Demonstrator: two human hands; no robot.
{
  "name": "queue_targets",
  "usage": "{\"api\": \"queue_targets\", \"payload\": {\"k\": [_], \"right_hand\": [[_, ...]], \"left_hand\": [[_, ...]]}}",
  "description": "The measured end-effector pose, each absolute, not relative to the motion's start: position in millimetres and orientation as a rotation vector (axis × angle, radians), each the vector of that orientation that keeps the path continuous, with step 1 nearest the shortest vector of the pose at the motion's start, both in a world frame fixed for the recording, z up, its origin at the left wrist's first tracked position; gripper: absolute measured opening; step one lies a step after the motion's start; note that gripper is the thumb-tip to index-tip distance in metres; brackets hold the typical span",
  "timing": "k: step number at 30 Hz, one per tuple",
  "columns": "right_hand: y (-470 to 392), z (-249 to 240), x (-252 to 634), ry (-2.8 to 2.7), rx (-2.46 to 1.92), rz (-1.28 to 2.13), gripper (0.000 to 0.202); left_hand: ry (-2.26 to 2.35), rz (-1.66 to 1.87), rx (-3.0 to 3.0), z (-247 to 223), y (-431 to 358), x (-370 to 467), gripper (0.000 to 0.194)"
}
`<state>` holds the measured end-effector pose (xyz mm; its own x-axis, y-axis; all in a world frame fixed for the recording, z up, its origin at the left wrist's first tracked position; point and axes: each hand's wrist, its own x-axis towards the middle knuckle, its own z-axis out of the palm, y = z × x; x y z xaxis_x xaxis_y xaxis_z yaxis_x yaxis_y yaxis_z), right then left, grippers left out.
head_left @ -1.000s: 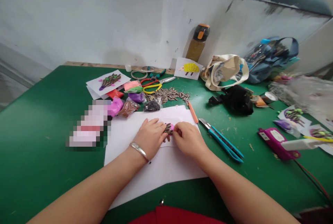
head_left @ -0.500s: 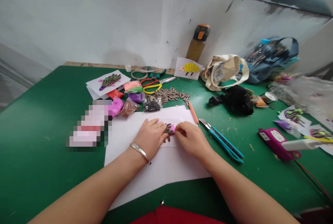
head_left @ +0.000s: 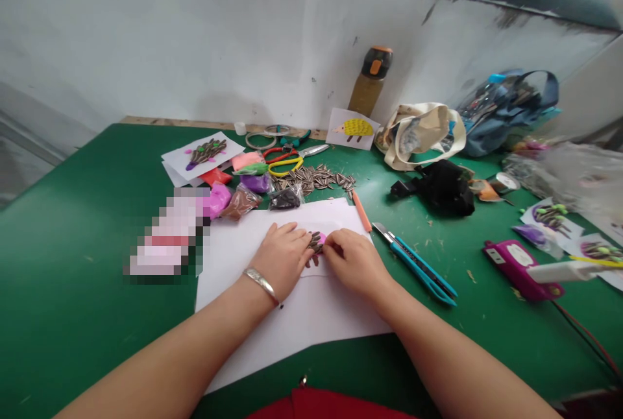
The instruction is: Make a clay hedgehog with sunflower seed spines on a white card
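A small hedgehog figure of pink clay point(head_left: 322, 238) with striped sunflower seeds point(head_left: 315, 243) stuck in it lies on a white card over a large white sheet of paper point(head_left: 243, 335). Brown clay feet point(head_left: 313, 262) show below it. My left hand point(head_left: 282, 253), a silver bangle at its wrist, rests flat over the figure's left side, fingers stretched out and hiding part of it. At the right edge of the pink clay, my right hand point(head_left: 353, 260) has thumb and forefinger pinched together. Whatever those fingertips hold is hidden.
Behind the paper lie a heap of sunflower seeds point(head_left: 316, 177), yellow-handled scissors point(head_left: 287, 165) and bagged clay point(head_left: 242, 202). An orange stick point(head_left: 361, 211) and a blue utility knife point(head_left: 418, 266) lie right of the paper. Further right is a purple glue gun point(head_left: 520, 266). A hedgehog picture card point(head_left: 353, 128) leans behind.
My right hand has shifted slightly left, its pinched fingers now further over the pink clay. My left hand has stayed in place.
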<state>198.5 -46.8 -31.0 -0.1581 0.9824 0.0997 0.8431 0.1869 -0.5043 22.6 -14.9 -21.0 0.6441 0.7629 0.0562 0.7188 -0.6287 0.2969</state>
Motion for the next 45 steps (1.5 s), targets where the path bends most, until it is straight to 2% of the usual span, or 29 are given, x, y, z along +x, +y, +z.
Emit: {"api": "queue_targets", "payload": {"k": [8,15,18,23,27,35,45], "right_hand": [[-45.2,-30.0,205.3,-1.952,-1.664,0.574,0.014],[-44.2,-30.7,205.2,-1.972,-1.656,0.568,0.016],[-43.3,-31.4,205.6,-1.974,-1.654,0.568,0.016],[-42.6,-32.6,205.9,-1.979,-1.646,0.573,0.015],[-42.8,-33.0,206.1,-1.983,-1.643,0.568,0.015],[-42.6,-32.5,205.6,-1.982,-1.635,0.568,0.014],[-46.6,-29.7,202.8,-1.940,-1.500,0.489,0.015]], "left_hand": [[1.170,0.356,2.581,-14.8,-13.8,22.2,0.016],[1.235,0.415,2.659,-17.4,-6.1,8.2,0.025],[1.308,0.331,2.639,-16.0,-1.0,1.4,0.027],[1.140,0.057,2.676,-9.0,-0.3,3.4,0.027],[1.143,0.030,2.643,-6.4,-2.5,6.1,0.022],[1.162,0.036,2.650,-9.6,-2.1,4.3,0.025],[1.071,-0.073,2.692,8.3,1.2,-1.1,0.021]]}}
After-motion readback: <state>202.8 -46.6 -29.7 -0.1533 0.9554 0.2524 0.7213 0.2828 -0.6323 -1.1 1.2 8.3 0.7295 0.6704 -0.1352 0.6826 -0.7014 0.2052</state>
